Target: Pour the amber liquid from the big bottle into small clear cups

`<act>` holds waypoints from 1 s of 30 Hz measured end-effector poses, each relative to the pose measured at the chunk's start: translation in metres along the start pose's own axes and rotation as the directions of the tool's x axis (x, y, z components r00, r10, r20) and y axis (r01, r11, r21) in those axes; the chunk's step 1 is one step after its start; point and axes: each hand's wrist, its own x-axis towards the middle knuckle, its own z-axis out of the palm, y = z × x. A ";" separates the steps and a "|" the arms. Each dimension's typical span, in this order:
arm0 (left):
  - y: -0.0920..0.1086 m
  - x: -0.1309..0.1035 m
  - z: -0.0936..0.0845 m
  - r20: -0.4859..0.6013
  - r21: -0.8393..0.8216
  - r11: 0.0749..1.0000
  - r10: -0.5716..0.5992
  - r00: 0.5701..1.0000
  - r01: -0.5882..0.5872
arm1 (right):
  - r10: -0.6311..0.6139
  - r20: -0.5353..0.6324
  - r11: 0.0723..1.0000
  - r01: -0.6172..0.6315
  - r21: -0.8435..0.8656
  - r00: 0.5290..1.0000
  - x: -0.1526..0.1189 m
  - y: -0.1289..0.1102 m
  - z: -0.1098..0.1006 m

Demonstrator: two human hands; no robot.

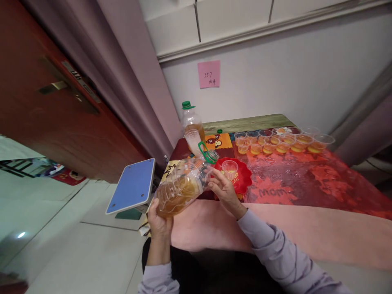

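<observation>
I see big clear plastic bottle of yellow oil point(180, 188), heavy, slippery, squashy | left hand point(159, 222) fingers grip bottom | right hand point(223, 188) fingers wrap neck

The pink note point(208, 74) at upper centre bears writing too small to read, perhaps "357"; the door point(45, 102) runs off the left edge.

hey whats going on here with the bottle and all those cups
A person holds a large plastic bottle of amber liquid tilted on its side, left hand under its base, right hand near its open neck. The neck points toward a small clear cup sitting in a red dish. Farther back on the table, rows of small cups already hold amber liquid, beside a second bottle with a green cap.
</observation>
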 end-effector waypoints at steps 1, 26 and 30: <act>0.001 -0.001 0.002 0.000 0.010 1.000 -0.002 1.000 0.002 | 0.010 -0.019 1.000 -0.010 0.014 1.000 -0.001 -0.002 0.001; 0.066 0.005 0.024 -0.097 0.358 0.934 0.030 0.995 0.007 | 0.142 -0.032 0.954 -0.129 0.272 0.989 -0.011 0.002 0.011; 0.071 -0.001 0.039 -0.109 0.375 0.927 0.070 0.992 -0.024 | 0.161 -0.053 0.944 -0.138 0.300 0.985 -0.010 0.003 0.011</act>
